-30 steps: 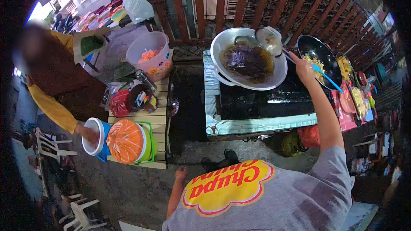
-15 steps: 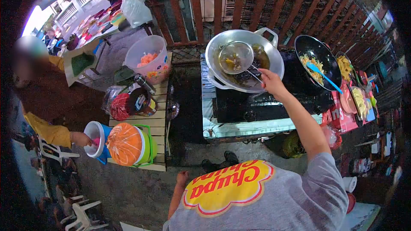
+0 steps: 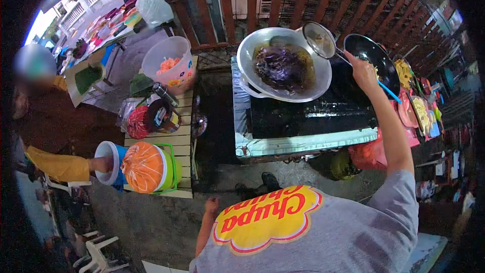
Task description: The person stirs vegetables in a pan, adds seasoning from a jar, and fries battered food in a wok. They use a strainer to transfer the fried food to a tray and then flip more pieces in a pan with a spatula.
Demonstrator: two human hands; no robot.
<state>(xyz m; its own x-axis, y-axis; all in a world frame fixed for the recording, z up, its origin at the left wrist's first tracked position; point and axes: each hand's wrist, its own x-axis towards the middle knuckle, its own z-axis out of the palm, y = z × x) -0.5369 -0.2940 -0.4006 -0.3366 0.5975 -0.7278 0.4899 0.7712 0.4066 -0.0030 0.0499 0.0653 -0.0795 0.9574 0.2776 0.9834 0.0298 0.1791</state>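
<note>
My right hand (image 3: 365,75) is closed around the handle of a round wire strainer (image 3: 319,40). The strainer hangs tilted over the right rim of a large metal pan (image 3: 244,63), with a little yellowish food in its mesh. Dark oil (image 3: 283,68) swirls in the pan. Just beyond my right hand is a black wok (image 3: 361,45) with a blue spatula (image 3: 389,92) in it; my hand and forearm hide part of the wok. My left hand (image 3: 212,205) hangs low by my body, away from the stove; its fingers are too dark to make out.
The pan stands on a black stove (image 3: 313,124). Trays of yellow food (image 3: 422,114) lie to the right. On the left, a slatted table (image 3: 185,146) holds a clear tub (image 3: 166,65) and an orange-covered bucket (image 3: 145,167). Another person's arm (image 3: 63,164) reaches into a blue bucket (image 3: 106,147).
My right hand has lifted the strainer out of the oil and moved it right, to the pan's rim. The oil now swirls. The other person's hand has gone deeper into the blue bucket.
</note>
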